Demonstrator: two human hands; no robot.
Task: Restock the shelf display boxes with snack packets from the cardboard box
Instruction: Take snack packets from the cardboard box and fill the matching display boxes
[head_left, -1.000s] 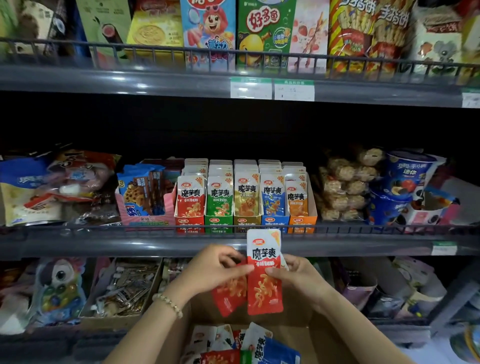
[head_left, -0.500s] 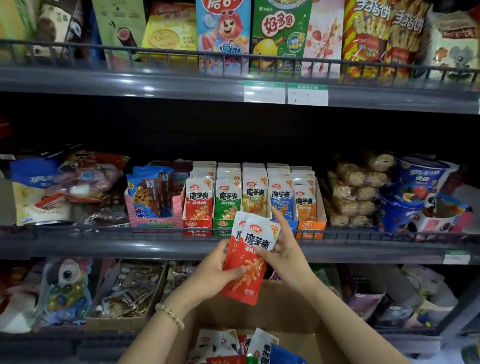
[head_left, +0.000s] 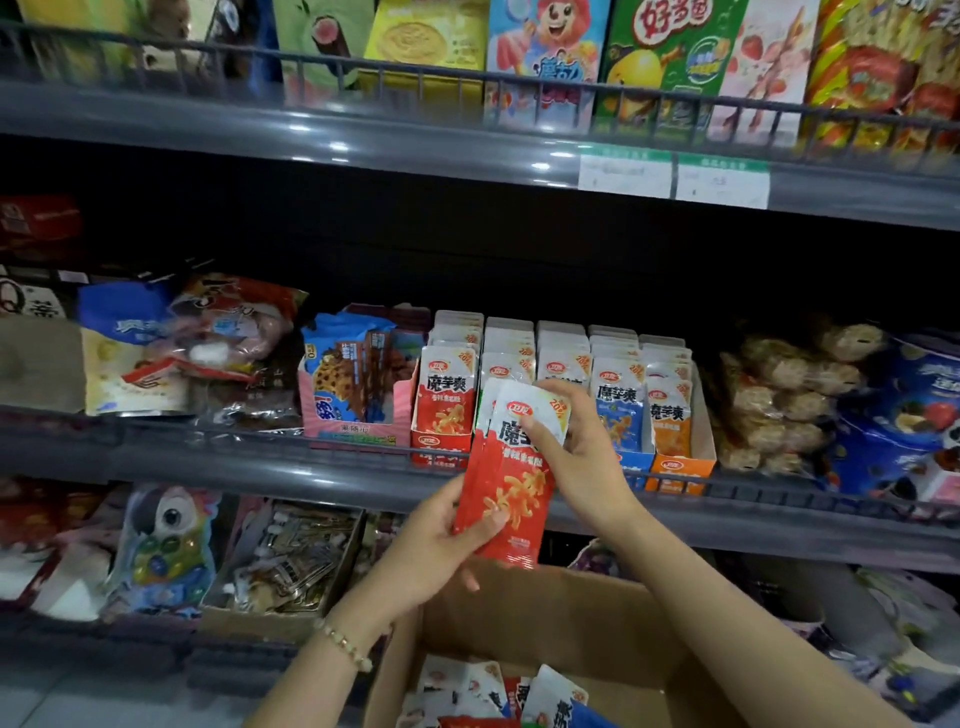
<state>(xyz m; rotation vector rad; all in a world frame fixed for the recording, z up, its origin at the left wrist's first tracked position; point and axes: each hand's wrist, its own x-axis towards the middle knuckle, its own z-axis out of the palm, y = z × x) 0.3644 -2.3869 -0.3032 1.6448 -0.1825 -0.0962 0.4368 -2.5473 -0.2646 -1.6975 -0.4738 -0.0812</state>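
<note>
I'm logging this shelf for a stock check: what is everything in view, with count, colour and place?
red packets: at least two, red and white, held before the middle shelf
display boxes: one row, red, blue and orange fronts showing, middle shelf
pink box: one, pink, holding blue cookie packs, left of that row
cardboard box: one, brown, bottom centre
loose packets: several, mixed colours, inside the cardboard box
price tags: two, white and green, upper shelf edge
bracelet: one, pale beads, left wrist
left hand: one, grips the red packets' lower part
right hand: one, holds their top
</note>
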